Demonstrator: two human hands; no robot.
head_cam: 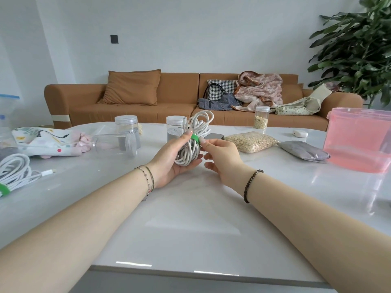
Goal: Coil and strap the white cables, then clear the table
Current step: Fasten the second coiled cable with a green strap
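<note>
White table, jar w/ oats; L hand grips cable coil, R hand pinches green strap

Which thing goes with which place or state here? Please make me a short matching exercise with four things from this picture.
Things:
1. coiled white cable bound by a green strap
2. empty-looking clear plastic jar
3. pink translucent plastic tub
4. brown rectangular cushion

Places or states:
A. leaning on the brown sofa
B. held in the left hand
C. lying on its side on the white table
D. standing at the table's right side

Pairs: 1-B, 2-C, 3-D, 4-A.
</note>
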